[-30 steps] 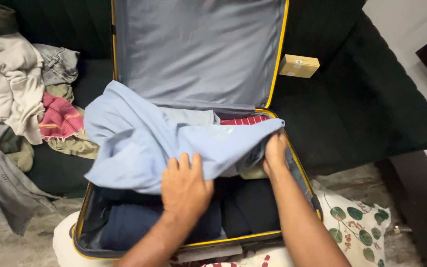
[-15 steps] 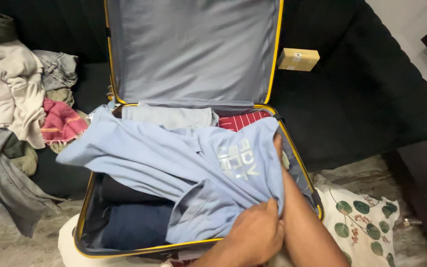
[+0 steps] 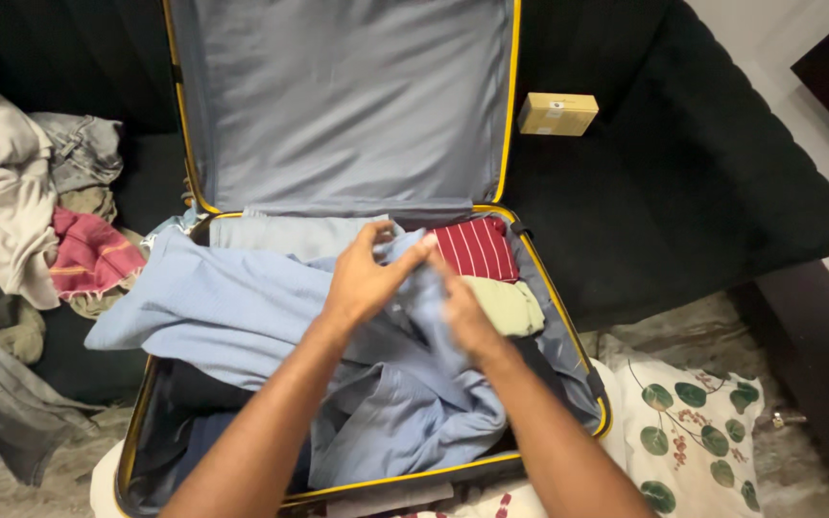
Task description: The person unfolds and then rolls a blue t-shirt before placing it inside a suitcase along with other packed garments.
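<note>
Together, both hands pinch a fold of the light blue shirt [image 3: 271, 307] above the open suitcase [image 3: 558, 317].
Left hand [image 3: 368, 276] fingers [image 3: 397, 267] close on the cloth; the right hand [image 3: 465, 315] is blurred, seemingly gripping the same fold to keep it bunched. The shirt sprawls over dark folded clothes; a red striped garment [image 3: 477, 247] lies at one o'clock, a clothes pile [image 3: 21, 201] at nine, a small yellow box [image 3: 556, 113] further out.

Dark black sofa [image 3: 702, 192] takes up most of the bg, w/ a small tan box [image 3: 556, 113] sitting on it. Messy clothes pile [image 3: 21, 211] on the left. Leaf-print cushion [image 3: 698, 422] bottom right, greyish rug [image 3: 11, 489] underneath, pale wall [image 3: 769, 29] top right.
</note>
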